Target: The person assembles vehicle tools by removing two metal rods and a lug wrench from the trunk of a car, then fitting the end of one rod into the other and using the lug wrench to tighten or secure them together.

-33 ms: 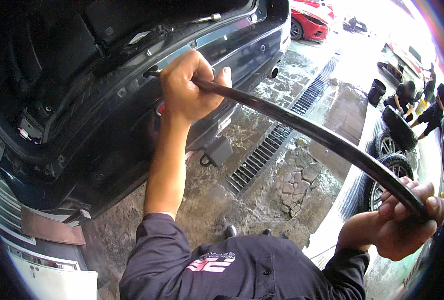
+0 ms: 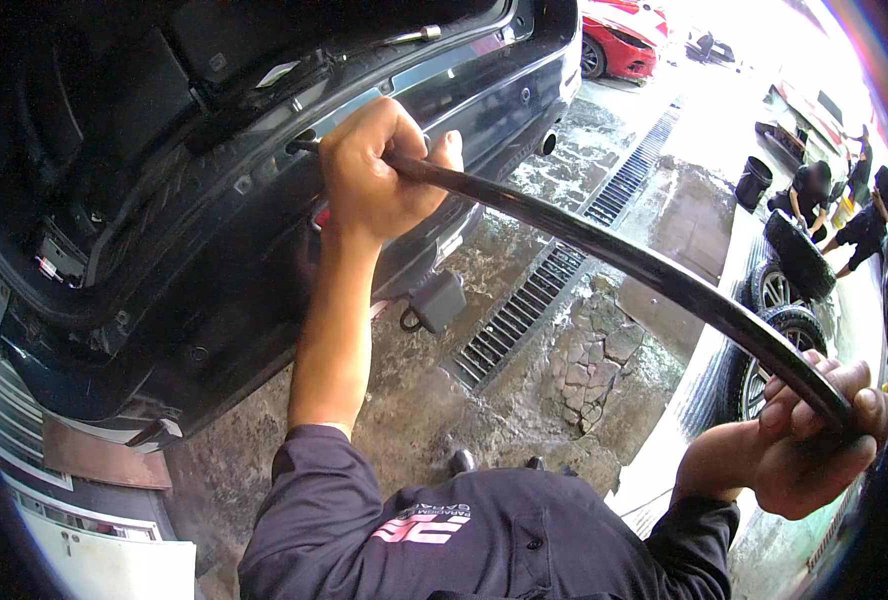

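A long black bar (image 2: 584, 235) slants across the view from the dark car (image 2: 164, 270) down to the far right. My left hand (image 2: 389, 170) is closed round it near its car end, just above the bumper. The bar's thin tip (image 2: 304, 146) reaches the sill of the car's open trunk; whether it sits in a gap there cannot be made out. At the other end my right hand (image 2: 814, 440) grips the bar, palm up, with the fingers curled about it. Both arms are spread wide.
On the trunk edge lies a socket wrench (image 2: 414, 37). A grated drain (image 2: 534, 305) crosses the wet, cracked floor. Several loose wheels (image 2: 779, 350) and people crouching (image 2: 809, 195) are at the right, with a black bucket (image 2: 753, 183) nearby. A red car (image 2: 624, 45) stands beyond.
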A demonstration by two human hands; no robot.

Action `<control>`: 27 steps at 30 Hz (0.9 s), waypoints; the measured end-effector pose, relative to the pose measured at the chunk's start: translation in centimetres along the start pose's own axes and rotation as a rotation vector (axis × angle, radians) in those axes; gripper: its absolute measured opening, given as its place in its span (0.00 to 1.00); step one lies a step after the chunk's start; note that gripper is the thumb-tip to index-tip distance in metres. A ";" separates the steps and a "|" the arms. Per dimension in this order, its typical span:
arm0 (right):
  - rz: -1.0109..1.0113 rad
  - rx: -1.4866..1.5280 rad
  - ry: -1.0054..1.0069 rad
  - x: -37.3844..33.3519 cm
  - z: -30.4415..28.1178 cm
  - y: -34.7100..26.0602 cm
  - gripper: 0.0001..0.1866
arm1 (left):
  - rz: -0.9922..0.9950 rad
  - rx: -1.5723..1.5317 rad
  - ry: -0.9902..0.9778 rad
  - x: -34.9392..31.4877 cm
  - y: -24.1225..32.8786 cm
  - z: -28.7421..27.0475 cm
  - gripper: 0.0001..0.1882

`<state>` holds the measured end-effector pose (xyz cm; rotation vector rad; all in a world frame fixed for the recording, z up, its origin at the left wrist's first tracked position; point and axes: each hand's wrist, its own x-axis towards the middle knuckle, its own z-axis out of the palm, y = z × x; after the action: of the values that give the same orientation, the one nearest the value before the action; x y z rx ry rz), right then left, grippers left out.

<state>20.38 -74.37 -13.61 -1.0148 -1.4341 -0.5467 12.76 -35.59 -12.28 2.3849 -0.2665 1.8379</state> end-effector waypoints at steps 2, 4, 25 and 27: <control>-0.023 0.024 0.046 -0.2 2.0 0.6 0.22 | -0.014 -0.022 -0.017 0.0 -0.5 0.1 0.19; -0.028 0.072 0.061 0.3 4.2 1.0 0.22 | -0.027 -0.032 -0.026 -0.5 -1.4 -0.1 0.19; 0.041 0.015 -0.237 2.9 1.3 0.9 0.19 | -0.093 0.044 -0.041 -0.7 -0.6 -0.7 0.18; -0.049 -0.020 -0.094 2.1 2.2 1.9 0.21 | -0.087 0.006 -0.047 -0.4 -1.0 -0.4 0.17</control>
<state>20.95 -71.06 -12.42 -1.0352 -1.5423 -0.5561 12.52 -34.50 -12.51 2.4057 -0.1598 1.7497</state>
